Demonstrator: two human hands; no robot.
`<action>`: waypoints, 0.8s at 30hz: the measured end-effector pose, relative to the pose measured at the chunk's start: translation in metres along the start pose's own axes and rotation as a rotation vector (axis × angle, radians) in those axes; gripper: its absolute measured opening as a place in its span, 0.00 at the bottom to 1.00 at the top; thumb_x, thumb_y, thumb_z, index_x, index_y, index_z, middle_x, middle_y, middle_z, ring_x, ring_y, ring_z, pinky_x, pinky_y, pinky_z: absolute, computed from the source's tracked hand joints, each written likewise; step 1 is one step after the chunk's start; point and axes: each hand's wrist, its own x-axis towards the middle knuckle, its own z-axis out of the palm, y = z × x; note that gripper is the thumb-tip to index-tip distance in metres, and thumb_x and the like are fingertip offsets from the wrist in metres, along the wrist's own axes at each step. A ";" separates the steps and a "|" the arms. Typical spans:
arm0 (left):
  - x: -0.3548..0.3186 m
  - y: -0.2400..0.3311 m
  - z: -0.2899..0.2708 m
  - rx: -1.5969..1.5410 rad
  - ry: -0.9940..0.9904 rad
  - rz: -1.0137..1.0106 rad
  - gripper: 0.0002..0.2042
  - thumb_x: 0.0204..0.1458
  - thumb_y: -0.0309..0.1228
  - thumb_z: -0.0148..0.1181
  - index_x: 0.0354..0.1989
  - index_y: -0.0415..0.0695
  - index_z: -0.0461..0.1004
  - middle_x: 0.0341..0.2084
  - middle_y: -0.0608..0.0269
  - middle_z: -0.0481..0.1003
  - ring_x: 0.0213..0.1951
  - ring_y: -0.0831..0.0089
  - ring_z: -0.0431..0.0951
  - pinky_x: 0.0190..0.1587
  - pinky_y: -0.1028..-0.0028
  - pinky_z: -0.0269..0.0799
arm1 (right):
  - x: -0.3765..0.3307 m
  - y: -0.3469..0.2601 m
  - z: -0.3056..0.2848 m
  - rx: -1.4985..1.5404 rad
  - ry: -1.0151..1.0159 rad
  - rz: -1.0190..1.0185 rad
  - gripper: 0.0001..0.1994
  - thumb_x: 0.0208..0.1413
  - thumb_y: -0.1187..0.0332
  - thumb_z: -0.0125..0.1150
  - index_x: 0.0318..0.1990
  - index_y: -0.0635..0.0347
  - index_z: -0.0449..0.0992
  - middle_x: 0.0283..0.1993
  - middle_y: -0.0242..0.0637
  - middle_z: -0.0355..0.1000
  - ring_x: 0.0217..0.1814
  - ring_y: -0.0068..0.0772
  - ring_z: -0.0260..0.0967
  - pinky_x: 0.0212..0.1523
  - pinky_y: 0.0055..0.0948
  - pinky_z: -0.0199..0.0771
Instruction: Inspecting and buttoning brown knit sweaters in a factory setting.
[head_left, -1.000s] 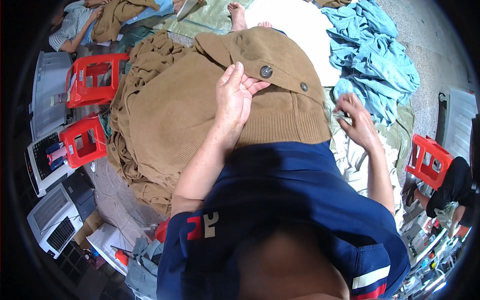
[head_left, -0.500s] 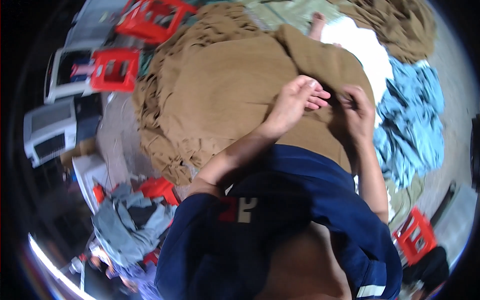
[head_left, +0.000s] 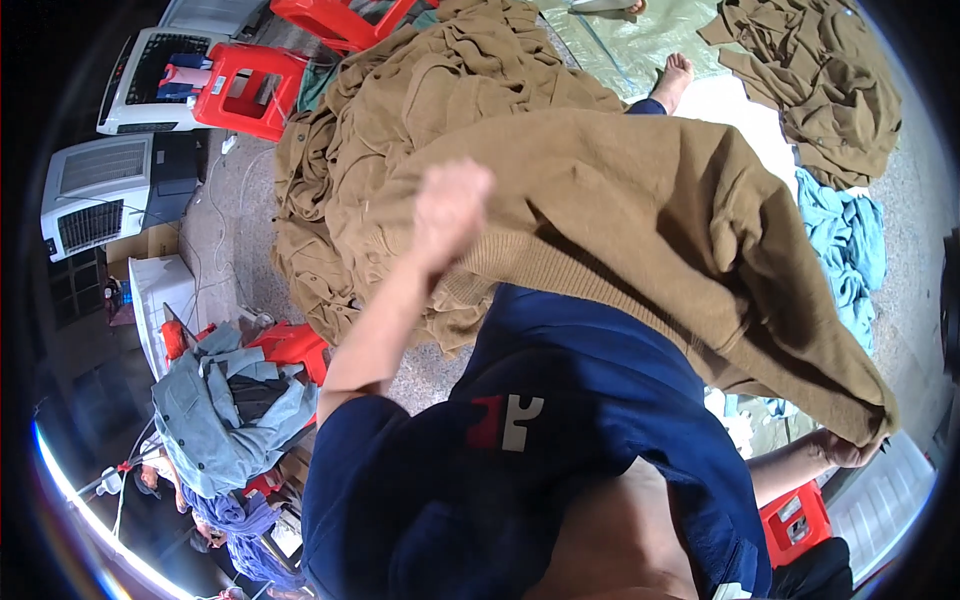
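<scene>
A brown knitted sweater (head_left: pixel 610 190) is spread across my lap, its ribbed hem toward my body. Its one side stretches to the lower right, where my right hand (head_left: pixel 855 448) is closed on the end of that stretched part. My left hand (head_left: pixel 452 215) is over the left part of the sweater, near the end of the ribbed hem. It is smeared by motion and its fingers are hidden, so whether it grips the knit does not show. Beyond and to the left lies a heap of brown knitted garments (head_left: pixel 335 190).
Light blue garments (head_left: pixel 850 240) and another brown pile (head_left: pixel 835 90) lie to the right. A bare foot (head_left: pixel 675 80) shows past the sweater. Red stools (head_left: pixel 255 92) and grey-white appliances (head_left: pixel 100 185) stand left. A grey-blue jacket (head_left: pixel 215 410) hangs lower left, near another red stool (head_left: pixel 795 525).
My hands have moved apart, the left one leftward, the right one down and out to the right with the sweater's end. The sweater has been pulled out, and its ribbed hem now shows.
</scene>
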 end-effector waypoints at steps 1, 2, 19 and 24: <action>-0.021 0.021 0.004 -0.037 -0.014 0.120 0.06 0.40 0.24 0.54 0.27 0.47 0.68 0.23 0.62 0.66 0.32 0.64 0.70 0.35 0.65 0.63 | -0.020 0.000 0.040 -0.098 0.006 -0.026 0.26 0.61 0.61 0.44 0.61 0.72 0.64 0.62 0.56 0.64 0.65 0.50 0.62 0.68 0.49 0.54; -0.030 0.043 -0.002 -0.087 -0.185 0.193 0.05 0.41 0.27 0.54 0.29 0.48 0.69 0.25 0.62 0.67 0.31 0.65 0.69 0.35 0.67 0.63 | -0.021 -0.001 0.044 -0.089 -0.030 0.062 0.25 0.59 0.63 0.48 0.59 0.71 0.65 0.61 0.55 0.65 0.64 0.48 0.63 0.67 0.49 0.56; -0.009 0.038 0.041 -0.234 0.178 -0.121 0.21 0.42 0.20 0.54 0.49 0.44 0.70 0.41 0.54 0.70 0.46 0.55 0.70 0.49 0.62 0.65 | -0.141 -0.012 0.253 -1.130 -1.453 -0.223 0.21 0.34 0.88 0.50 0.41 0.68 0.72 0.38 0.47 0.70 0.41 0.49 0.72 0.42 0.34 0.72; 0.052 -0.011 -0.031 -1.263 0.383 -0.739 0.08 0.58 0.31 0.58 0.40 0.40 0.77 0.34 0.70 0.78 0.36 0.81 0.73 0.42 0.77 0.70 | -0.081 -0.036 0.213 -1.181 -1.050 -0.504 0.20 0.45 0.88 0.53 0.47 0.63 0.76 0.46 0.42 0.73 0.48 0.37 0.73 0.47 0.30 0.73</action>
